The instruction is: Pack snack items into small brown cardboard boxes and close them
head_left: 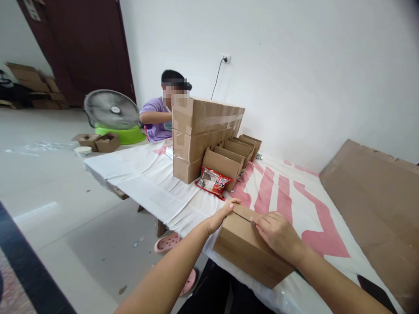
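Observation:
A small brown cardboard box point(244, 250) lies on the near edge of a table covered by a white and pink cloth point(278, 192). My left hand point(221, 216) presses on the box's left top flap with fingers curled over its edge. My right hand point(278, 233) rests on the right top flap, fingers bent down onto the cardboard. The two flaps meet between my hands.
A red snack packet point(213, 182) lies beyond the box. A stack of taped cartons point(199, 135) and a row of open small boxes point(234, 155) stand behind it. A person in a purple shirt point(157, 117) sits beyond, near a floor fan point(113, 113). Flat cardboard point(376, 205) lies at right.

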{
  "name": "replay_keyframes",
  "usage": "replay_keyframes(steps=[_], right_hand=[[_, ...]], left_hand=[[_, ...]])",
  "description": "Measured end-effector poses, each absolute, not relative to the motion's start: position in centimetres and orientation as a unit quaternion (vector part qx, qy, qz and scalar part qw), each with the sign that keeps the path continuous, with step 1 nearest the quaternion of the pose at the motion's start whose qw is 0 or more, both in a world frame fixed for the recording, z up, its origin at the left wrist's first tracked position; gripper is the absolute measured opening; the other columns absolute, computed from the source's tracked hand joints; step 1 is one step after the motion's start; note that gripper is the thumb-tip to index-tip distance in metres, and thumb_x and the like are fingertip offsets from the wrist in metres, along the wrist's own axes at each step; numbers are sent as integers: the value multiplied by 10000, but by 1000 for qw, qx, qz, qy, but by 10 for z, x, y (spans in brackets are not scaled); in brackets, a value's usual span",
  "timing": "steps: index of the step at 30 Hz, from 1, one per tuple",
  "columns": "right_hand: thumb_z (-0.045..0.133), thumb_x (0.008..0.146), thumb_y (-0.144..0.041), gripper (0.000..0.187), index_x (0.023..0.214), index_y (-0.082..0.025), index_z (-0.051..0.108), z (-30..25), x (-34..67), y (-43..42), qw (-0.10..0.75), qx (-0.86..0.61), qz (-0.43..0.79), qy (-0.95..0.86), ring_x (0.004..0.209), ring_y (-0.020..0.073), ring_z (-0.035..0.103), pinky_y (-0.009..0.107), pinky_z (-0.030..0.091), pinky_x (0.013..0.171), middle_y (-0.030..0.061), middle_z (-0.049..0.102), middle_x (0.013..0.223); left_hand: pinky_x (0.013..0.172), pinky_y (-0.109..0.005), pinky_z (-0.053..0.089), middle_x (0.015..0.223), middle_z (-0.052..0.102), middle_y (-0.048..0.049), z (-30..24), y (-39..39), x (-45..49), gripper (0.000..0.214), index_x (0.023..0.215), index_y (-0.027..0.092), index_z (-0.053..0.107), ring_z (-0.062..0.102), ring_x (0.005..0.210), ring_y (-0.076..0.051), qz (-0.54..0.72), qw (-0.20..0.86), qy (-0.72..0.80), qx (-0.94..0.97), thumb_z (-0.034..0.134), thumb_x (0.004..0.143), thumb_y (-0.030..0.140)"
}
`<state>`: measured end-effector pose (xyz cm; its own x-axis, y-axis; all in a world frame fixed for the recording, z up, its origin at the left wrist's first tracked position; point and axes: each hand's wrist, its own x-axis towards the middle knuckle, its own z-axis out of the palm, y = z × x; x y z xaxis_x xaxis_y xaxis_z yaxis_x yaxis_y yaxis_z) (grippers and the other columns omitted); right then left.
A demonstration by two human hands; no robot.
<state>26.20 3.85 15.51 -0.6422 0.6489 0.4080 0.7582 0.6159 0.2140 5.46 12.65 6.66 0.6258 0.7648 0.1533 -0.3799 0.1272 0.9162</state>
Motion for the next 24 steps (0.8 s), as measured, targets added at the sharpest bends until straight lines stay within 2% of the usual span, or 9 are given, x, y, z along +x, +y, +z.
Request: replay_keyframes(steps=[3,8,11,15,19,24], right_hand=[[466,956,-118,216,868,-155,660,157,262,42,133,-360,-220,-897,695,192,638,339,453,679,62,726,788],[477,937,-90,195,859,-155,643,157,264,48,96,-319,-226,-915,701,179,609,334,433,691,53,701,771],[481,935,-116,196,830,-169,636,157,266,50,124,-349,-195,-908,716,182,616,326,441,692,55,700,778],[479,934,-118,180,954,-180,648,162,270,52,156,-352,-126,-914,800,185,656,314,467,726,50,736,895],[464,937,-97,213,991,-185,650,170,270,52,115,-299,-138,-937,859,197,650,336,471,761,46,740,999],[435,951,-98,233,878,-156,649,171,264,56,71,-252,-194,-946,781,190,616,336,453,705,76,720,885]], left_hand=[[872,-330,390,1082,532,-20,67,124,55,537,1197,269,481,519,914,-199,392,726,182,534,533,819,647],[869,-335,379,1061,508,-23,68,123,55,567,1192,256,475,491,931,-206,391,715,193,546,524,806,669],[868,-337,372,1053,497,-23,69,123,55,574,1187,255,470,479,928,-208,392,707,199,554,515,801,677],[871,-344,368,1054,498,-22,69,123,53,600,1180,257,462,480,933,-214,387,698,202,568,496,788,710],[861,-354,365,1037,506,-17,69,125,53,623,1191,264,446,487,911,-213,377,692,205,580,479,781,732],[866,-361,355,1058,501,-17,66,129,54,708,1191,271,437,483,923,-219,366,685,214,592,521,711,785]])
